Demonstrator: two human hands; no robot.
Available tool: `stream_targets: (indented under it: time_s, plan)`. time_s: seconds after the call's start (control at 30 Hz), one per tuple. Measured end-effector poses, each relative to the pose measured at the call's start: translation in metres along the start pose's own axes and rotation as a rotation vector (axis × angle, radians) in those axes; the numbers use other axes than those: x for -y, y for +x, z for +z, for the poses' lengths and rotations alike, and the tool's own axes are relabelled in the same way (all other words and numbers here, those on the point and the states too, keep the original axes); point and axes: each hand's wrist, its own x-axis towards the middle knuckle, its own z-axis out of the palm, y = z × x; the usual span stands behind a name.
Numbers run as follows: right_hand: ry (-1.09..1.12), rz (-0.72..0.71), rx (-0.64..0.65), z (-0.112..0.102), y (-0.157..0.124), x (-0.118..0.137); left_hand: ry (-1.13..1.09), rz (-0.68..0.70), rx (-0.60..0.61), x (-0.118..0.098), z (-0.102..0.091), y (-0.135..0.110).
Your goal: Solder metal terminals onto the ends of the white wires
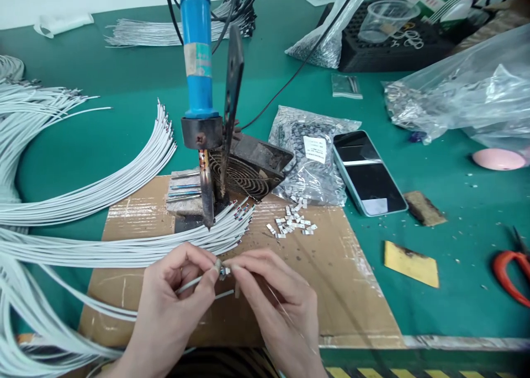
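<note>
My left hand point(178, 295) pinches the stripped end of a thin white cable point(194, 283) between thumb and forefinger. My right hand point(273, 295) meets it fingertip to fingertip and pinches a tiny metal piece point(224, 270) against the cable's end. Both hands hover over a taped cardboard sheet point(351, 289) at the table's near edge. Just beyond them lies a fanned bundle of white cables point(165, 245) with stripped tips. A blue-handled soldering iron point(197, 63) stands upright in a holder, its tip point(207, 201) pointing down above the bundle.
A small pile of white parts point(292, 223) lies on the cardboard. A dark fan point(248, 171), bags of parts point(308, 157), a phone point(368, 174), yellow sponge point(411, 263) and red-handled cutters point(511, 270) sit on the green table. More cable bundles point(62, 146) curve at left.
</note>
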Motion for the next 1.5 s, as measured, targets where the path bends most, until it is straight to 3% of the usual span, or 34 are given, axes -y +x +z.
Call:
stream_targets:
  time_s: [0.17,0.5,0.87,1.13,1.5]
  plan:
    - [-0.086,0.002,0.041,-0.002,-0.004,-0.004,0.041,0.039,-0.093,0.0,-0.001,0.008]
    - [-0.145,-0.039,-0.031,0.01,0.011,0.006,0.048,0.057,-0.17,-0.002,-0.002,0.018]
    - [-0.098,-0.03,-0.126,0.019,0.018,0.008,0.029,0.135,-0.11,-0.009,-0.001,0.034]
    - [-0.105,-0.029,-0.065,0.013,0.025,0.007,0.022,0.173,-0.128,-0.014,0.0,0.033]
    - [-0.053,-0.02,-0.104,0.017,0.025,0.01,0.035,0.205,-0.121,-0.014,-0.001,0.034]
